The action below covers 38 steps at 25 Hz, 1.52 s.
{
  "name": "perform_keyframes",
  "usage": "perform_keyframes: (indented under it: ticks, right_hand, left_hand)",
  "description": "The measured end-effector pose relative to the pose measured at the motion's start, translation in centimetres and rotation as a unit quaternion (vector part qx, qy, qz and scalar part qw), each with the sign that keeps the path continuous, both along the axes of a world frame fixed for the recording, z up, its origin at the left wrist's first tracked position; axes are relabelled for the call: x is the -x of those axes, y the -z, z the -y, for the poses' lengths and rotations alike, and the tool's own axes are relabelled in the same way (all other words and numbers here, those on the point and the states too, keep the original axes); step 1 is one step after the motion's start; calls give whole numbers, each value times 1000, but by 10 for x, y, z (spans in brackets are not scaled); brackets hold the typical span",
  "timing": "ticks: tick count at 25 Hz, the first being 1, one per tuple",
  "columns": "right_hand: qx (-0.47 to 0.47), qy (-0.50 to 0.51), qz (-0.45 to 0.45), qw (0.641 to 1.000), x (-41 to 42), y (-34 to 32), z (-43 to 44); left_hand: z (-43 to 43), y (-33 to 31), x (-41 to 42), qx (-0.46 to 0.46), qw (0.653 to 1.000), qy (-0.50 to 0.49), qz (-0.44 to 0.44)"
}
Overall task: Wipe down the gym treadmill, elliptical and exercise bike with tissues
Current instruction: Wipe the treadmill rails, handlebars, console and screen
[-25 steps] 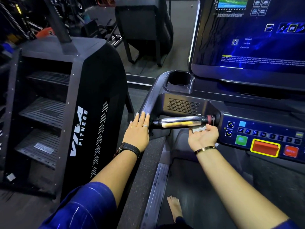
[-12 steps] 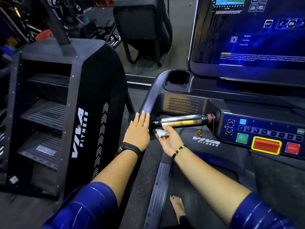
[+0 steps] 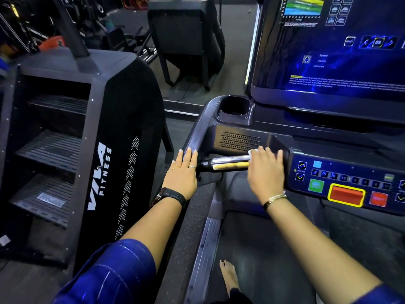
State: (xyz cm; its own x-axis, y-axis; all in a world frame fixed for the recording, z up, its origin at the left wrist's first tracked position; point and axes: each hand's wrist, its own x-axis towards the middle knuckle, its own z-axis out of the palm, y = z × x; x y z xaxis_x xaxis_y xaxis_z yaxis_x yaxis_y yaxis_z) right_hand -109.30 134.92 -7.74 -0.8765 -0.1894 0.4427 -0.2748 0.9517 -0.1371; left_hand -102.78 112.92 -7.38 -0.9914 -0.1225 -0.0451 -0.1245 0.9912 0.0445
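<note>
Though half-hidden, tissue (image 3: 252, 152) under right hand (image 3: 266, 170)

The gym is dim; the glowing blue screen (image 3: 328, 51) tints the console (image 3: 341, 172) below it. Yellow-white glare streaks the chrome grip bar (image 3: 228, 163), the right hand (image 3: 266, 172) is smeared by motion blur, and the wide lens bends the stair machine (image 3: 65, 150) at the left edge, where detail goes soft.
</note>
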Motion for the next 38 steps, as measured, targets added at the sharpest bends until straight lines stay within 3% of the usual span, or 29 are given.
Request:
perform_keyframes:
  ticks: [2, 6, 11, 12, 14, 16, 18, 19, 21, 24, 26, 28, 31, 35, 38]
  right_hand:
    - [-59, -18, 50, 997, -2, 10, 26]
    - [-142, -166, 45, 975, -20, 22, 85]
    - [-199, -279, 83, 936, -18, 22, 87]
    - [-183, -319, 81, 926, -14, 17, 82]
    - [-118, -373, 161, 906, -5, -1, 74]
    - [64, -306, 253, 916, 9, -22, 72]
    - [210, -203, 235, 927, 33, -35, 76]
    - [224, -181, 210, 934, 43, -36, 81]
    - [167, -225, 194, 940, 58, -34, 92]
    - [-28, -360, 210, 909, 71, -19, 107]
    - [-123, -377, 170, 902, 86, -12, 112]
    - [-174, -336, 133, 916, 117, -15, 114]
    - [-228, -251, 159, 927, 154, -18, 114]
    - [-178, -174, 158, 955, 144, -16, 119]
    - [-249, -53, 170, 952, 136, -26, 94]
  left_hand:
    - [0, 0, 0, -3, 1000, -1, 2]
    - [1, 0, 3, -8, 1000, -1, -1]
    - [2, 1, 6, -28, 1000, -4, 0]
    - [3, 1, 8, -25, 1000, -3, 2]
    - [3, 2, 13, -23, 1000, -2, 5]
    - [4, 2, 18, -24, 1000, -1, 3]
    - [3, 4, 24, -21, 1000, -1, 0]
    - [3, 4, 28, -21, 1000, -2, -2]
    - [4, 3, 41, -29, 1000, -5, -7]
    - [2, 2, 55, -37, 999, -15, -14]
    - [1, 3, 57, -29, 999, -18, -14]
    - [1, 2, 59, -19, 1000, -20, -9]
    - [3, 0, 65, -11, 1000, -23, -4]
    - [5, 0, 81, 1, 1000, -22, 5]
    - [7, -2, 100, -12, 1000, -17, 7]
